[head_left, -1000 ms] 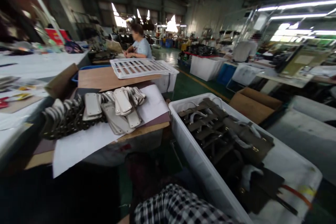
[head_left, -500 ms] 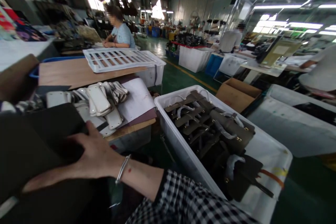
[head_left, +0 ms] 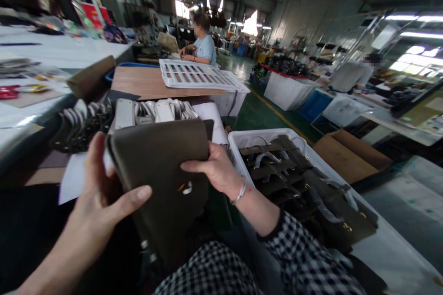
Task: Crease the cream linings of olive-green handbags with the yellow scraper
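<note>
A dark olive flap bag (head_left: 161,161) is held up in the air, in front of the near edge of a paper-covered cardboard stand. By the right hand (head_left: 221,170) its right edge is pinched, the thumb laid on the front and the fingers tucked behind. The left hand (head_left: 100,203) is spread around the left edge, with the thumb extended over the front face; whether the bag is pressed by its hidden fingers cannot be told. Low on the front, a small white-wrapped fitting (head_left: 187,188) is seen. A silver bracelet (head_left: 239,191) is worn on the right wrist.

Behind the bag, cream riveted pieces (head_left: 164,110) are piled on white paper (head_left: 71,179), towards the stand's far edge. To the right, similar olive bags (head_left: 353,228) are packed along the left side of a white plastic bin (head_left: 391,251), up to its far edge. At the left, a red-handled tool (head_left: 8,92) is placed near the right edge of a white table (head_left: 86,55). Farther off, a slatted white lid (head_left: 199,86) is laid over a brown board (head_left: 134,83).
</note>
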Demonstrator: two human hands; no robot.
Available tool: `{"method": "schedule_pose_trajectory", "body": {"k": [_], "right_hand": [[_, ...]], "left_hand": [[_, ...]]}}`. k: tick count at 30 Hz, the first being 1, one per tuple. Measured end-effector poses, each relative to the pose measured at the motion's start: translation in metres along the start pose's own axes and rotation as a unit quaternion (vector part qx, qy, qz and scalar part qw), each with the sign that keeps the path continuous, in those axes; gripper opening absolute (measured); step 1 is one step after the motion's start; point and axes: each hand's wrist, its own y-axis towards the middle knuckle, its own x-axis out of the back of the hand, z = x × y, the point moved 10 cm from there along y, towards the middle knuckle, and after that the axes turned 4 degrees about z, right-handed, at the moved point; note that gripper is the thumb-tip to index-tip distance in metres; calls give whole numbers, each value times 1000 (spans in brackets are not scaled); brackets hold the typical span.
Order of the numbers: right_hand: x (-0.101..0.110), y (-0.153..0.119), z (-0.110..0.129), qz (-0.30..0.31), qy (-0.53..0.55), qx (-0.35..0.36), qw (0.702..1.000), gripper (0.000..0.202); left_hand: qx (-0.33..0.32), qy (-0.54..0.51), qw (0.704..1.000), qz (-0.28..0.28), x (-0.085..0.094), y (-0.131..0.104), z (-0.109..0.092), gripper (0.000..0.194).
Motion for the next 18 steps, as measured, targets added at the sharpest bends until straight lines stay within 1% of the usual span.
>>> {"method": "schedule_pose_trajectory", "body": {"k": [1, 2, 3, 4, 5, 6, 7, 8, 9, 10, 11, 12, 13, 15, 17, 18], "right_hand": [[18, -2, 26, -22, -62, 35, 997, 45], [33, -5, 55, -32, -139, 74, 987, 43], [51, -8, 88, -62, -231, 126, 963, 37], [69, -13, 122, -100, -332, 188, 919, 32], [84, -19, 155, -143, -430, 253, 855, 28], [98, -25, 181, -183, -519, 303, 778, 25], [113, -27, 197, -214, -593, 329, 703, 23], [131, -26, 206, -241, -648, 340, 638, 21], [151, -21, 207, -256, -697, 328, 584, 19], [174, -13, 198, -260, -747, 290, 540, 15], [198, -2, 181, -247, -797, 227, 502, 11], [223, 8, 156, -214, -841, 152, 473, 11], [242, 10, 131, -191, -855, 116, 468, 15], [269, 6, 80, -145, -867, 70, 471, 20], [286, -6, 33, -105, -872, 31, 477, 23], [292, -12, 16, -91, -873, 14, 480, 25]], "left_hand": [[0, -20, 999, 34, -12, 3, 3, 114], [-2, -36, 997, 67, -23, 5, 5, 117], [-4, -44, 995, 91, -31, 6, 7, 118], [-4, -43, 994, 98, -33, 6, 10, 117], [2, -37, 995, 93, -32, 5, 14, 114], [13, -32, 996, 82, -28, 4, 19, 112], [26, -29, 997, 71, -22, 2, 25, 110], [43, -27, 997, 62, -16, -1, 32, 108], [61, -24, 996, 52, -10, -5, 38, 107], [80, -21, 996, 41, -2, -9, 44, 105], [97, -16, 995, 28, 5, -14, 50, 104], [112, -12, 994, 14, 13, -20, 55, 104], [124, -7, 992, -1, 21, -25, 60, 104], [141, 0, 989, -39, 38, -37, 68, 103], [159, 3, 984, -78, 54, -51, 76, 102], [172, 6, 981, -95, 61, -59, 80, 101]]}}
